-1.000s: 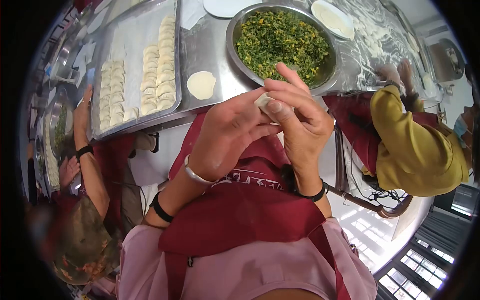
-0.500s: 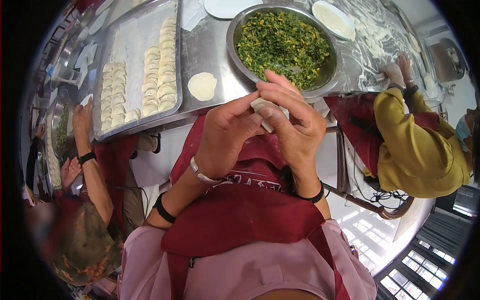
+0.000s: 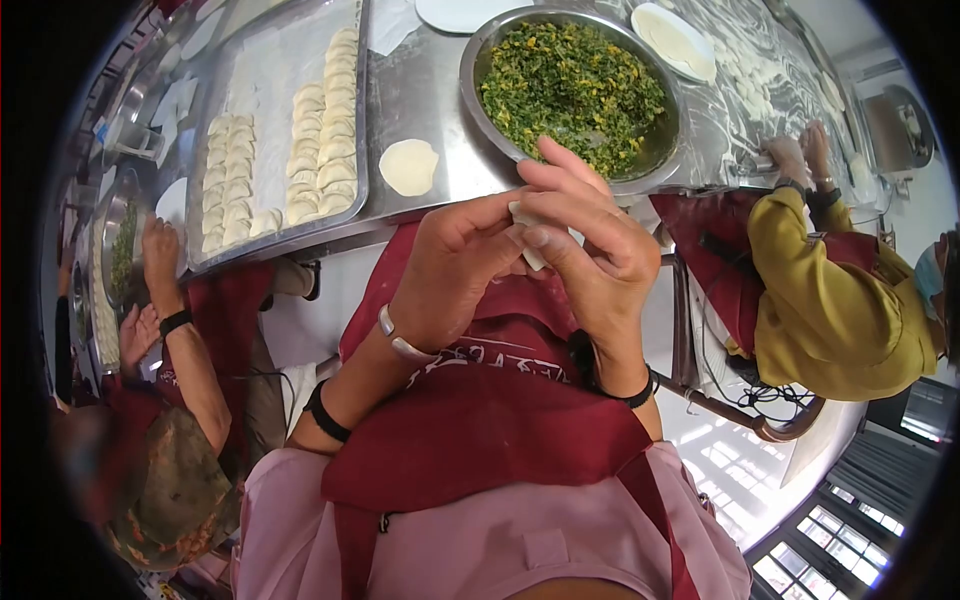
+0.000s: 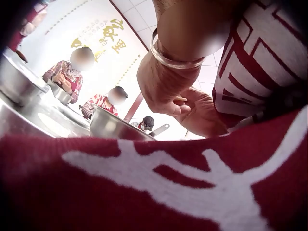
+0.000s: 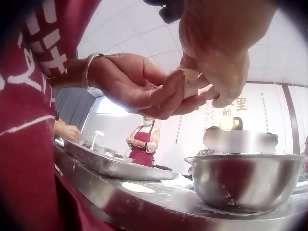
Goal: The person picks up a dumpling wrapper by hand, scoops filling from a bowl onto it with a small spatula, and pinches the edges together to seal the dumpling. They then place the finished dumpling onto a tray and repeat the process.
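Note:
Between my two hands, in front of the apron, is a dumpling [image 3: 534,258] of pale dough, mostly covered by fingers. My left hand [image 3: 445,262] pinches its edge with thumb and forefinger. The right hand [image 3: 603,245] grips the other side, thumb on the near face and fingers behind. In the right wrist view the white dough [image 5: 190,83] shows among the fingertips. Just beyond the hands stands a steel bowl [image 3: 474,105] of chopped green and yellow filling [image 3: 570,88]. A round dough wrapper [image 3: 409,167] lies flat on the table left of the bowl.
A metal tray [image 3: 268,75] at left bears rows of folded dumplings [image 3: 337,130]. White plates [image 3: 675,42] sit behind the bowl, and flour covers the table [image 3: 765,75] at right. A person in a yellow top [image 3: 835,290] works at right; another person's arm [image 3: 195,350] is at left.
My left hand has turned, its fingers curling in to the dumpling from a flatter pose. Both hands have stayed over the same spot, and less dough shows between them.

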Tool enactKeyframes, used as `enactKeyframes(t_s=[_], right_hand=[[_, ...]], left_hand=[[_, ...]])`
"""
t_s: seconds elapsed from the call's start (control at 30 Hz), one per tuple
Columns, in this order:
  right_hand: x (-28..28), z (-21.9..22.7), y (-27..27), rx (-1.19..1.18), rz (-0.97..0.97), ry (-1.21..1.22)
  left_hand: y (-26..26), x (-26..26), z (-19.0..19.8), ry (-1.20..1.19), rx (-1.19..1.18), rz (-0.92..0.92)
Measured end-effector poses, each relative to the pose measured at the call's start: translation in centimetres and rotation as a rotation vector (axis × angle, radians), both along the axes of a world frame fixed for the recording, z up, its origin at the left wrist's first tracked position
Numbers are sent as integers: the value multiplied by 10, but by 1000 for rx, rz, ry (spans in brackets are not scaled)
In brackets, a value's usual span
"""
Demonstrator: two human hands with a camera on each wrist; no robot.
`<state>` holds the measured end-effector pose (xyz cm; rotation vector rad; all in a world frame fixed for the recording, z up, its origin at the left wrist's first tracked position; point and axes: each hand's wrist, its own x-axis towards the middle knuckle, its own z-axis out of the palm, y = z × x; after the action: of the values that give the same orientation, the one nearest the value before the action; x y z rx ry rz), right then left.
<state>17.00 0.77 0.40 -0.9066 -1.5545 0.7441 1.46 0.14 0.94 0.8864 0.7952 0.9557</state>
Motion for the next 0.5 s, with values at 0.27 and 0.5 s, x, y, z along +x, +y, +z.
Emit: enactKeyframes(t_s=[0.27, 0.5], right_hand=[[-3, 3, 1, -22, -1, -12], [1, -2, 0, -60, 64, 12]], left_hand=[[0, -2, 6, 81, 134, -42], [0, -6, 5, 181, 228, -81]])
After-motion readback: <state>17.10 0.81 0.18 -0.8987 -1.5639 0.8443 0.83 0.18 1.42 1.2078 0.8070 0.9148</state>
